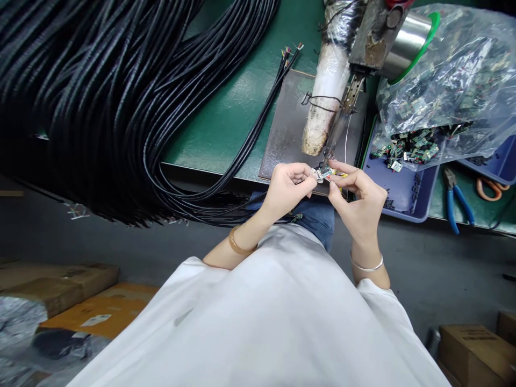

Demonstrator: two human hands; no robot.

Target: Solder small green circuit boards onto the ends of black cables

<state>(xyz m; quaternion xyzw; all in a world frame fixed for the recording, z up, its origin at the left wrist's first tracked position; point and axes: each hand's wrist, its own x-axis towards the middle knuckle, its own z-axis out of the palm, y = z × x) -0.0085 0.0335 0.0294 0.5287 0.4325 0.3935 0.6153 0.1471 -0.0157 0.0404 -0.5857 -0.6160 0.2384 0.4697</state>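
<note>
My left hand (289, 187) is pinched on the edge of a small circuit board (323, 173), in front of my body at the table's front edge. From the right, my right hand (358, 201) has its fingers closed around thin coloured wires (339, 174), yellow and red among them, beside the board. Exactly where the wire ends meet the board is too small to tell. Just above my fingertips, the narrow metal end of a mounted soldering tool (342, 115) points down at the board. A thin strand of solder hangs near it.
Black cables (121, 97) are heaped at left, and a few reach onto a brown board (288, 126). A solder spool (407, 45) and a bag of circuit boards (447, 80) sit at right. Nearby are a blue tray (427, 207), pliers (455, 199) and orange-handled scissors (488, 189).
</note>
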